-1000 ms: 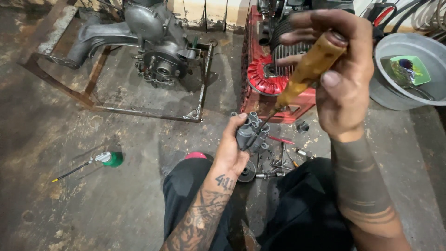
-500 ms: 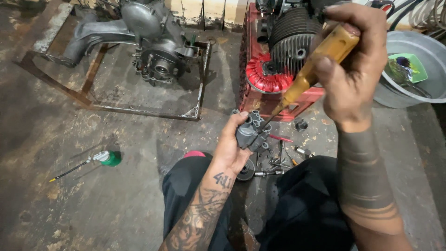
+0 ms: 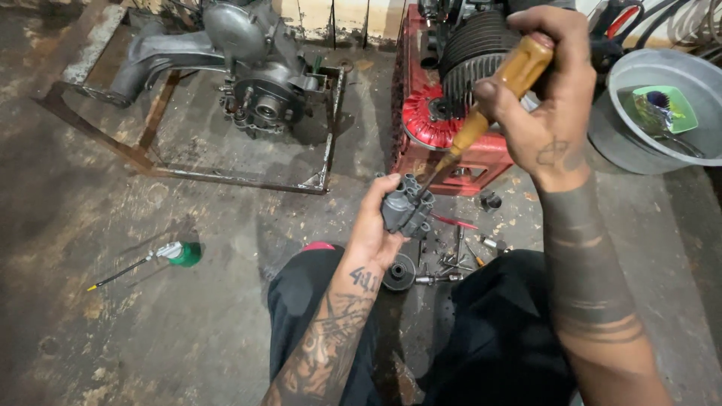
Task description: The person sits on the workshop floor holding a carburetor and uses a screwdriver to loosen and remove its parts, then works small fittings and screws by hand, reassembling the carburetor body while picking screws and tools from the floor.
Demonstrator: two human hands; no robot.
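Only one likely package: a small square green tub (image 3: pixel 665 110), lying tilted inside the round grey basin (image 3: pixel 624 143) at the upper right, just right of the right hand (image 3: pixel 549 113). Bright green walls with a paler rim, open at the top. Something dark and bristly inside (too small to tell what). Resting low against the basin's far wall, near its middle. Too small to show whether any label sits on its sides.
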